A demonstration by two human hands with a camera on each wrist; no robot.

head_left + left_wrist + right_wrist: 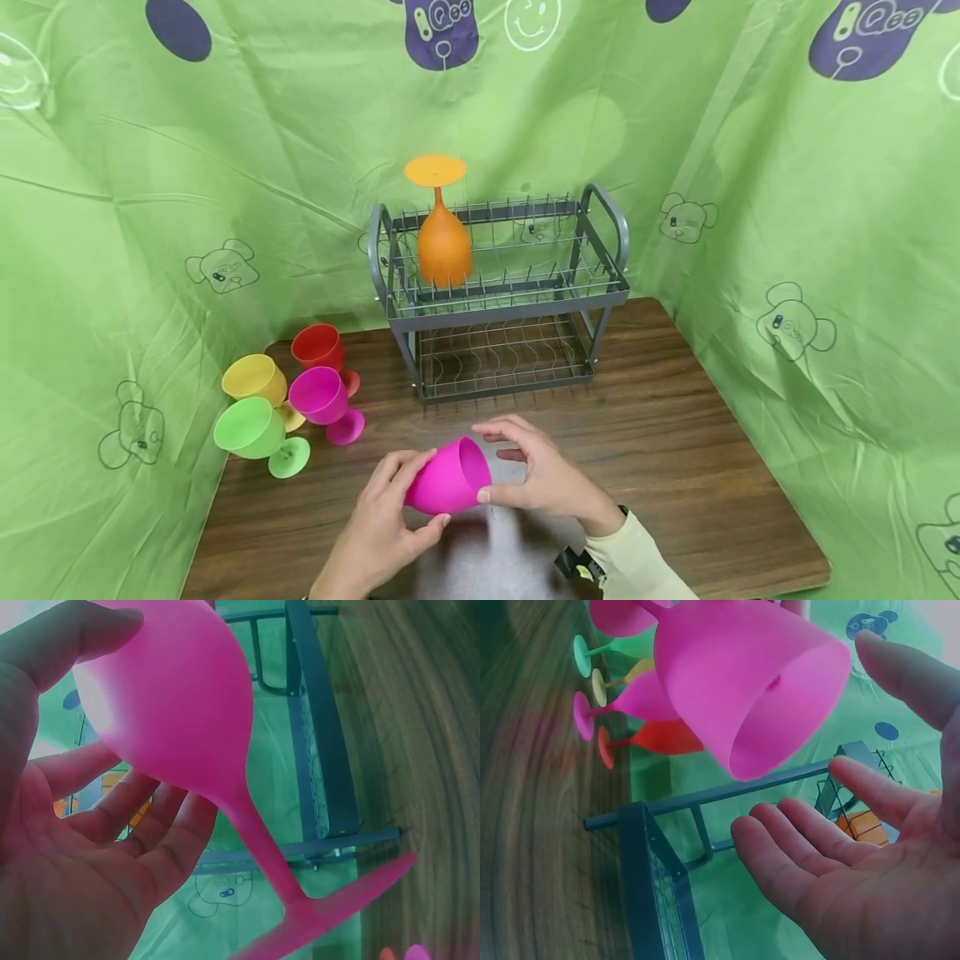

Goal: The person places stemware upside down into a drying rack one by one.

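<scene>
We grip the pink goblet (446, 483) by its bowl with the left hand (378, 525), holding it tilted in front of the dish rack (510, 308). The right hand (543, 475) extends beside the mouth — it grips nothing. We judge the step in hand as reorienting the goblet; the next move likely calls for right-hand support before any left-hand release.

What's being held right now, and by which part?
The left hand holds a pink, plastic-looking stemmed goblet by its bowl; the right hand, open beside it, grips nothing.
</scene>
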